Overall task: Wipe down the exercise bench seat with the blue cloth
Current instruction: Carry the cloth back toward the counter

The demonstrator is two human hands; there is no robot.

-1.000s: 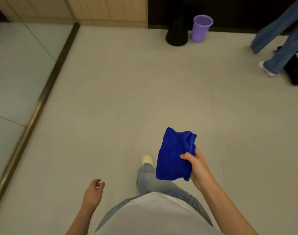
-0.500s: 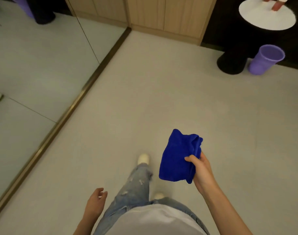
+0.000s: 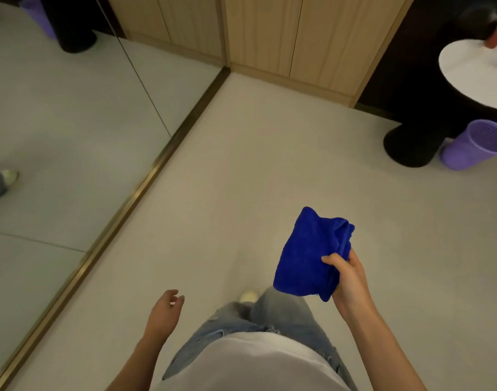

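Observation:
A folded blue cloth [image 3: 306, 255] is held in front of my waist, right of centre, over the pale floor. My right hand [image 3: 347, 283] grips its lower right edge, thumb on top. My left hand [image 3: 164, 313] hangs at the lower left with fingers loosely curled and nothing in it. No exercise bench is in view. My jeans and one shoe show below the cloth.
A wall mirror [image 3: 58, 131] with a brass floor strip [image 3: 123, 204] runs along the left. Wooden cabinet doors [image 3: 284, 38] stand ahead. At the right are a round white table [image 3: 467, 77] on a black base [image 3: 411, 145] and a purple bin [image 3: 473, 145].
The view has swung left: the table and purple bin slid to the right edge and the mirror fills more of the left. My right hand still holds the cloth; my legs stepped forward.

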